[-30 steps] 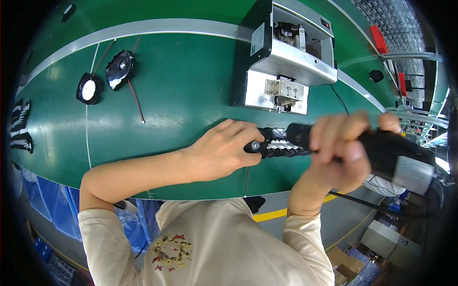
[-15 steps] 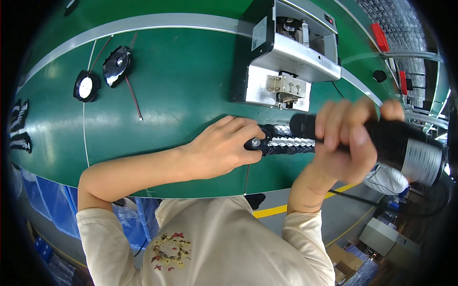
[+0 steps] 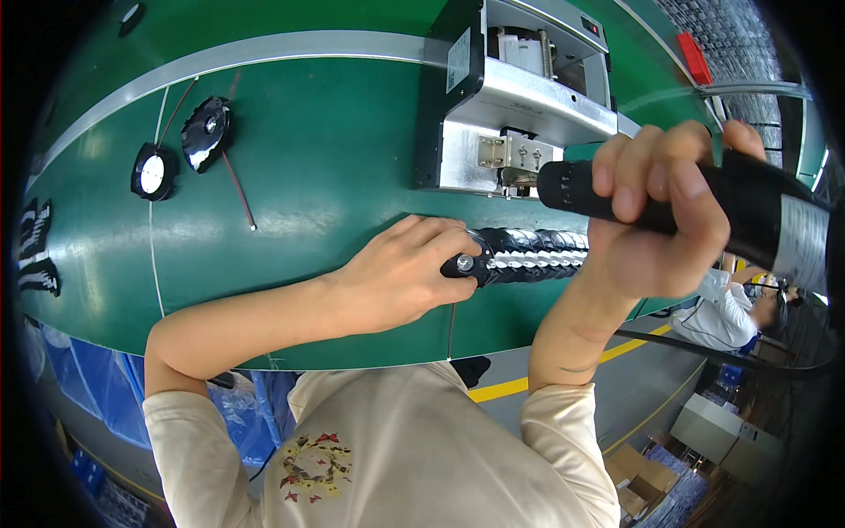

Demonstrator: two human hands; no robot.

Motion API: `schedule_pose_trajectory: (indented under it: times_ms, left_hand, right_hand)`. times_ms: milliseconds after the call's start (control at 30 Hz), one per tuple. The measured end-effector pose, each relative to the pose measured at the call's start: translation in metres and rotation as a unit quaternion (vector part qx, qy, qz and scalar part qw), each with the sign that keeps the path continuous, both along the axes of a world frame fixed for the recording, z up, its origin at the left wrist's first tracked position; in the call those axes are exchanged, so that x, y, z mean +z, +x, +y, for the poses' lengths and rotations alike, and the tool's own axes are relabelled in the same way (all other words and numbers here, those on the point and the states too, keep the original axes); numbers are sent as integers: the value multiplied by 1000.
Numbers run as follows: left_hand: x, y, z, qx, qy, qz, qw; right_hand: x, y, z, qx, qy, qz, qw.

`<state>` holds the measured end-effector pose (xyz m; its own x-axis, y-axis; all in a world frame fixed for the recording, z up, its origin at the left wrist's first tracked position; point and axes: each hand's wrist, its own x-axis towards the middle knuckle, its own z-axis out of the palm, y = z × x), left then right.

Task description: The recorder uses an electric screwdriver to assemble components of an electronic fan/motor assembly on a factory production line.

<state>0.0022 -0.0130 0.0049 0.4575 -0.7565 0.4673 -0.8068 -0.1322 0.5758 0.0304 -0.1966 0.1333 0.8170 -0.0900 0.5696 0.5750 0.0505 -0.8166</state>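
My left hand [image 3: 400, 273] grips the near end of a row of stacked black round parts [image 3: 528, 253] with silver rims, lying on the green table [image 3: 334, 167]. My right hand [image 3: 656, 220] is wrapped around a thick black power tool [image 3: 748, 211], held level above the right end of that row. The tool's nose points left toward the grey metal machine [image 3: 519, 97].
Two small black round parts [image 3: 154, 172] [image 3: 207, 132] with thin wires lie at the table's left. A grey stripe runs along the far side. A black cable hangs below the tool at right. Another person [image 3: 735, 308] in white sits at the far right.
My right hand has lifted the black tool up and away from the row of parts. My left hand has stayed on the row's near end.
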Motion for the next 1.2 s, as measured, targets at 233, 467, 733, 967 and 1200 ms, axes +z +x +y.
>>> schedule_pose_trajectory:
  times_ms: [233,467,733,967,1200]
  left_hand:
    - [-3,1,1,-5,5,0,1000]
    - [-4,-1,3,-3,0,12,1000]
    - [-3,-1,2,-2,-6,21,1000]
    - [-4,-3,2,-4,-9,17,1000]
    - [7,-4,3,-8,2,55,998]
  right_hand:
    - [-2,-3,9,-1,-19,19,1000]
    - [-21,-60,1,65,38,25,997]
    - [-33,-79,15,-12,45,81,996]
    - [-36,-79,6,97,-68,-6,993]
    - [-46,-80,14,65,-1,29,997]
